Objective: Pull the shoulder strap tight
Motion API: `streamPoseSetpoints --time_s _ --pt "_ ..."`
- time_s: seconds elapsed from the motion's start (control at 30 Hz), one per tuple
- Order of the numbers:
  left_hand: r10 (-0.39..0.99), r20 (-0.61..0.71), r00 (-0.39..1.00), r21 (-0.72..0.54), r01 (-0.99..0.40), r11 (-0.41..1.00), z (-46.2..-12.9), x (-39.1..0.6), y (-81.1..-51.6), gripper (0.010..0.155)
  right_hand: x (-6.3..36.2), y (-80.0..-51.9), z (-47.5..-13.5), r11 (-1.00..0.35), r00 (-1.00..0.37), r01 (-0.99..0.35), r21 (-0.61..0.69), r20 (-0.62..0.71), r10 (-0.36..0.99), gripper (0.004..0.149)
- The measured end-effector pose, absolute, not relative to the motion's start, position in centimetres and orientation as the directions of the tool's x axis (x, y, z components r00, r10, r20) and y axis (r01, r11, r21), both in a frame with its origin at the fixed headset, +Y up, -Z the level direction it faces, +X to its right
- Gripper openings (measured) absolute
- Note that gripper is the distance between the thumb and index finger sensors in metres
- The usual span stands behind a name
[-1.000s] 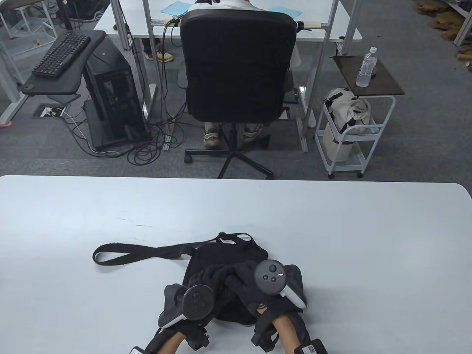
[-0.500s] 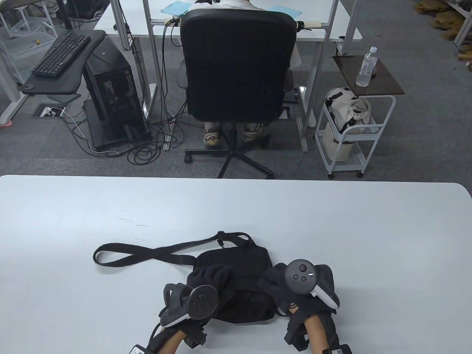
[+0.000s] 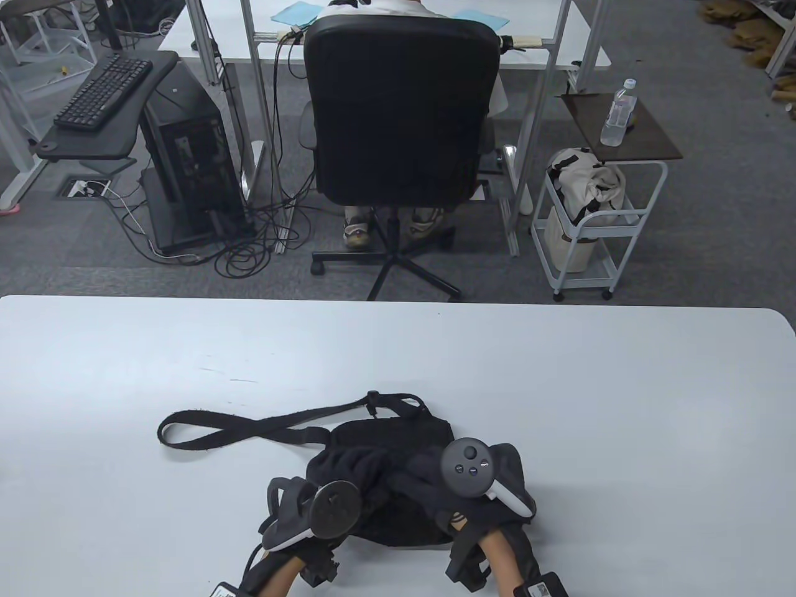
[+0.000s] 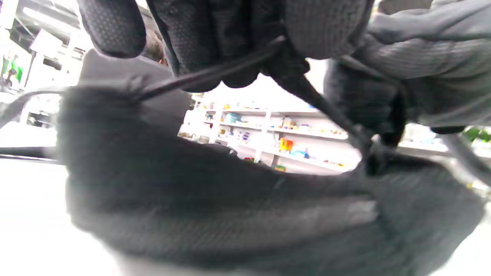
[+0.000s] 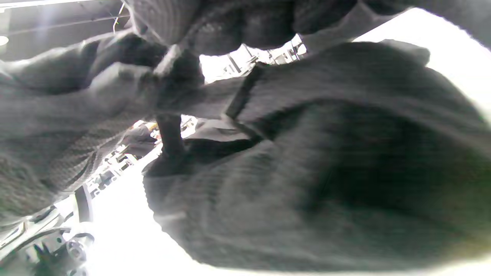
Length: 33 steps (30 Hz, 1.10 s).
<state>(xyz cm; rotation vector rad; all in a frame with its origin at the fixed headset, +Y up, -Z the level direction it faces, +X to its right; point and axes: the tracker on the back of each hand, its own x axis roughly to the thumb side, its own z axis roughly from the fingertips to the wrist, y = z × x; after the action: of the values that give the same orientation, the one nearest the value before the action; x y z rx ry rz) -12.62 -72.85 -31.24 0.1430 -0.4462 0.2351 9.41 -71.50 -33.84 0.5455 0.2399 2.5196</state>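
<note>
A small black bag (image 3: 398, 435) lies near the table's front edge. Its long shoulder strap (image 3: 236, 429) loops out to the left across the table. Both gloved hands rest on the bag's near half, close together. In the left wrist view my left hand (image 4: 245, 57) pinches a thin stretch of strap (image 4: 199, 76) that runs taut down to the bag (image 4: 230, 214). My left hand also shows in the table view (image 3: 354, 465). My right hand (image 3: 415, 477) grips a strap section (image 5: 170, 130) by the bag's top edge (image 5: 326, 165); its fingers hang curled at the top of the right wrist view (image 5: 215, 34).
The white table (image 3: 559, 398) stretches wide around the bag. Beyond its far edge are a black office chair (image 3: 398, 118), a white cart (image 3: 591, 217) with a bag, and a PC tower (image 3: 186, 161) with cables on the floor.
My right hand swung out to the right half a second ago and has come back left beside the left hand. The bag shifted slightly with it. The left hand barely moved.
</note>
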Motion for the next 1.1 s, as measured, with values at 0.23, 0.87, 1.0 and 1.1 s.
streamPoseSetpoints --time_s 0.23,0.87,1.0,1.1 --pt "0.166 0.398 0.902 0.057 -0.205 0.977 -32.2 -15.0 -74.3 0.063 12.1 -72.4 -34.0 -0.836 -0.794 -0.431 0.339 0.297 0.530 0.035" --pt "0.131 0.438 0.890 0.033 -0.161 0.986 -31.8 -13.6 -75.1 0.062 5.3 -74.9 -34.6 -0.913 -0.925 -0.148 0.379 0.273 0.264 0.081" --pt "0.137 0.438 0.888 0.026 -0.165 0.986 -31.9 -13.5 -75.2 0.062 5.1 -75.7 -34.7 -0.912 -0.927 -0.117 0.394 0.286 0.243 0.050" --pt "0.134 0.434 0.891 0.022 -0.159 0.987 -32.0 -13.7 -75.4 0.062 5.2 -74.6 -34.5 -0.922 -0.903 -0.199 0.332 0.303 0.304 0.035"
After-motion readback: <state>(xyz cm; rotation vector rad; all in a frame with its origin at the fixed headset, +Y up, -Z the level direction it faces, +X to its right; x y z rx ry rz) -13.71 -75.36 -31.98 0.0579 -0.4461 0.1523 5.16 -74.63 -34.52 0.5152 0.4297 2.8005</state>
